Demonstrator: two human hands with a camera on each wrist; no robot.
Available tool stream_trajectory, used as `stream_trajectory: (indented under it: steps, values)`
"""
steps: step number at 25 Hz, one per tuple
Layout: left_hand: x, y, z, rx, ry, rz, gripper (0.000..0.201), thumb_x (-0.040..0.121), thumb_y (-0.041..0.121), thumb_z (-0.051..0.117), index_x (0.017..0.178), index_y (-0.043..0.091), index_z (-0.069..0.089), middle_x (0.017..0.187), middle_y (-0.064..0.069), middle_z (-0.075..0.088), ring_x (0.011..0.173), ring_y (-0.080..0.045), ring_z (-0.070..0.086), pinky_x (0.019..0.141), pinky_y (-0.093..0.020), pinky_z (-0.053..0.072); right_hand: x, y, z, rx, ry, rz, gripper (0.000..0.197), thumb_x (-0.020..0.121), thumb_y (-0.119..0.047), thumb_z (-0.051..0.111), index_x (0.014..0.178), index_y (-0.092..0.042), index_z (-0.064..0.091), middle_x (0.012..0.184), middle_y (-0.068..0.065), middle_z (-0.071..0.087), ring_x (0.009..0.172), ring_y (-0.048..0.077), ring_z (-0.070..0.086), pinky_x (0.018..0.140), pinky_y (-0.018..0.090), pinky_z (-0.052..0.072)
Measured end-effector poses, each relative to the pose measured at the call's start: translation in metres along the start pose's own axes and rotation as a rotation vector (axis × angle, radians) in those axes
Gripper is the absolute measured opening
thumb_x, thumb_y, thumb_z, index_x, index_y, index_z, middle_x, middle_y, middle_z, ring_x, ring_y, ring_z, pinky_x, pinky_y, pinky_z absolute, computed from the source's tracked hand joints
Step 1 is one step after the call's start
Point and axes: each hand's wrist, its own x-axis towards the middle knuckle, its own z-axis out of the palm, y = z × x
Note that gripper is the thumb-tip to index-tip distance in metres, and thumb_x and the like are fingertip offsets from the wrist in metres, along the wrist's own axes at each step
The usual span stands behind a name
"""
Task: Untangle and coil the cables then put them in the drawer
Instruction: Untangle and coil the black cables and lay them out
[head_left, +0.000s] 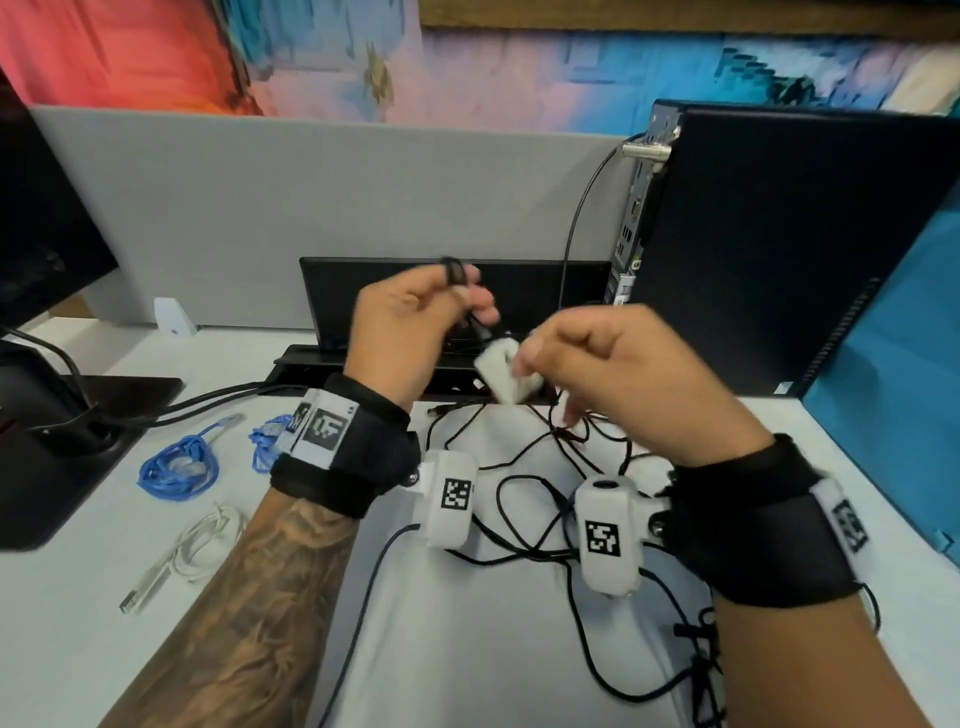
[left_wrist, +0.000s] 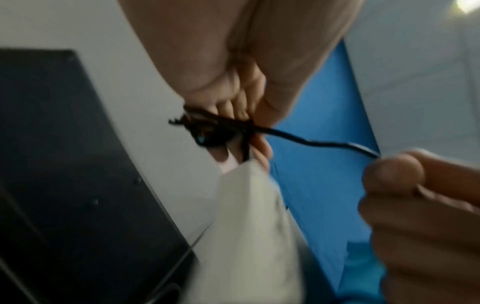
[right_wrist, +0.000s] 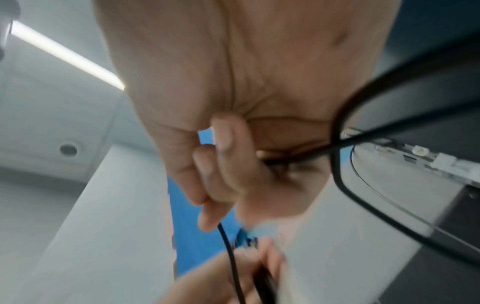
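Note:
Both hands are raised over the white desk (head_left: 67, 649). My left hand (head_left: 462, 291) pinches a small bunch of black cable loops (head_left: 453, 270); the left wrist view shows that knot (left_wrist: 207, 131) at its fingertips. A strand of the black cable (left_wrist: 324, 143) runs from it to my right hand (head_left: 540, 364), whose curled fingers (right_wrist: 221, 185) pinch it. A white adapter block (head_left: 501, 371) hangs between the hands, touching the right fingertips. The rest of the black cable lies as a loose tangle (head_left: 545, 493) on the desk below.
A coiled blue network cable (head_left: 179, 467) and a white USB cable (head_left: 197, 545) lie at the left. A black monitor base (head_left: 52, 441) stands further left. A black computer tower (head_left: 779, 249) and a blue panel (head_left: 893, 389) stand at the right, with a grey partition (head_left: 260, 208) behind.

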Motion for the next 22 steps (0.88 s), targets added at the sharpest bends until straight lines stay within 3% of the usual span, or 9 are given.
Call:
stream_trajectory:
  steps: [3,6,9,11,13,15,17,19,22]
  values:
    - [-0.015,0.001,0.011,0.244,-0.378,-0.061,0.025,0.102,0.014,0.051,0.098,-0.003,0.068,0.073,-0.009,0.064,0.065,-0.02,0.061,0.07,-0.035,0.051,0.0,0.006,-0.014,-0.077,0.285,-0.111,0.018,0.099,-0.017,0.062,0.085,-0.022,0.073,0.068,-0.014,0.068,0.061,0.002,0.059,0.059,0.011,0.044]
    - [-0.02,0.007,0.017,0.073,-0.586,-0.209,0.035,0.099,0.028,0.046,0.091,-0.001,0.063,0.06,0.0,0.047,0.052,-0.014,0.044,0.071,-0.036,0.05,0.006,0.023,-0.015,-0.166,0.453,-0.135,0.015,0.1,-0.023,0.06,0.093,-0.022,0.073,0.082,-0.005,0.071,0.074,0.01,0.063,0.066,0.022,0.051]
    - [-0.014,0.021,0.01,-0.443,-0.519,-0.369,0.026,0.099,0.023,0.043,0.086,0.004,0.057,0.056,0.006,0.039,0.047,-0.008,0.036,0.065,-0.028,0.052,0.011,0.031,-0.004,-0.112,0.299,-0.096,0.02,0.104,-0.026,0.054,0.1,-0.026,0.073,0.067,-0.023,0.062,0.061,-0.003,0.055,0.059,0.016,0.041]
    - [-0.004,0.029,-0.002,-0.821,-0.428,-0.401,0.024,0.099,0.018,0.04,0.092,0.004,0.057,0.06,0.005,0.041,0.052,-0.008,0.041,0.073,-0.029,0.053,0.012,0.034,0.008,-0.119,0.093,-0.032,0.023,0.106,-0.028,0.049,0.106,-0.029,0.073,0.058,-0.022,0.055,0.054,-0.003,0.05,0.055,0.014,0.039]
    - [0.007,0.03,-0.016,-1.027,-0.248,-0.379,0.02,0.098,0.008,0.039,0.099,-0.001,0.058,0.068,0.0,0.047,0.059,-0.01,0.05,0.084,-0.034,0.054,0.011,0.034,0.022,-0.162,-0.08,0.035,0.025,0.106,-0.031,0.047,0.11,-0.031,0.072,0.059,-0.014,0.052,0.053,0.0,0.048,0.052,0.023,0.048]
    - [0.015,0.025,-0.024,-1.089,-0.052,-0.356,0.018,0.1,0.005,0.041,0.099,-0.001,0.058,0.076,-0.004,0.056,0.066,-0.014,0.06,0.088,-0.039,0.053,0.01,0.029,0.033,-0.206,-0.214,0.09,0.025,0.106,-0.034,0.048,0.105,-0.028,0.073,0.062,-0.008,0.052,0.058,0.004,0.052,0.06,0.033,0.058]
    - [0.019,0.014,-0.024,-0.968,0.12,-0.252,0.019,0.102,0.006,0.042,0.093,0.003,0.058,0.078,-0.005,0.063,0.069,-0.016,0.065,0.086,-0.038,0.053,0.008,0.022,0.04,-0.248,-0.297,0.086,0.029,0.104,-0.035,0.051,0.089,-0.019,0.071,0.062,-0.006,0.055,0.057,0.007,0.053,0.065,0.041,0.061]
    - [0.018,0.002,-0.018,-0.635,0.21,-0.065,0.021,0.102,0.004,0.045,0.089,0.003,0.062,0.078,-0.006,0.065,0.07,-0.018,0.066,0.083,-0.035,0.054,0.005,0.012,0.037,-0.297,-0.296,0.03,0.029,0.102,-0.034,0.054,0.087,-0.017,0.072,0.063,-0.004,0.055,0.057,0.006,0.05,0.065,0.043,0.058]
    - [0.005,-0.004,-0.006,-0.035,0.096,0.107,0.02,0.099,0.003,0.052,0.087,-0.002,0.068,0.085,-0.01,0.069,0.069,-0.018,0.066,0.077,-0.027,0.054,0.004,0.002,0.02,-0.251,-0.089,-0.042,0.019,0.099,-0.03,0.061,0.093,-0.021,0.077,0.066,-0.008,0.061,0.057,0.003,0.052,0.059,0.032,0.053]
